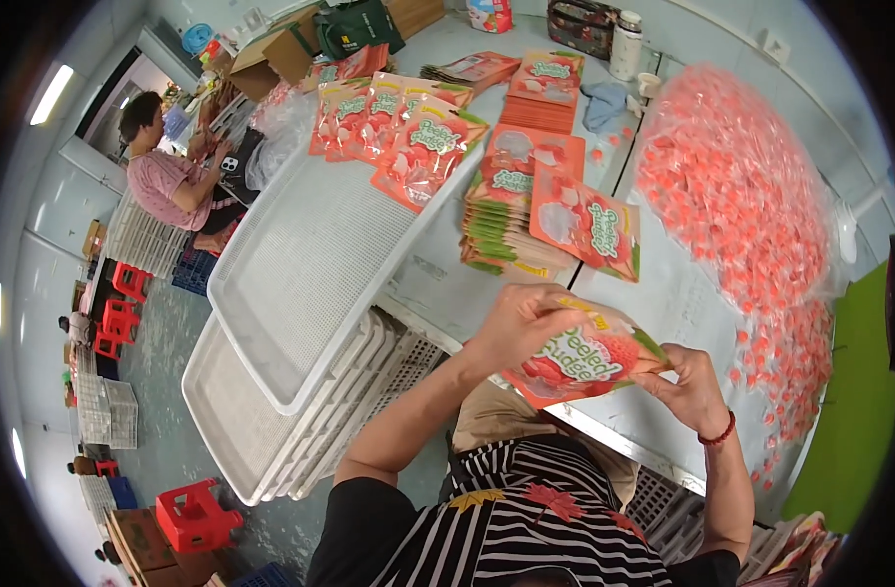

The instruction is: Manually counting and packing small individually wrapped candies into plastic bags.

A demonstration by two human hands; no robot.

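2 hands (pixel 690 391) hold 1 red pouch (pixel 586 364); 1 clr bag (pixel 726 186) at R.

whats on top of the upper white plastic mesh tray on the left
Several overlapping red printed pouches lie at the far end of the upper white plastic mesh tray. The mesh beneath them is covered, and their printed fronts hide any contents.

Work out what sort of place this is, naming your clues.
Probably a small packing workshop: stacks of matching red pouches and a bulky clear bag of small red pieces share a table, with white mesh trays piled alongside.
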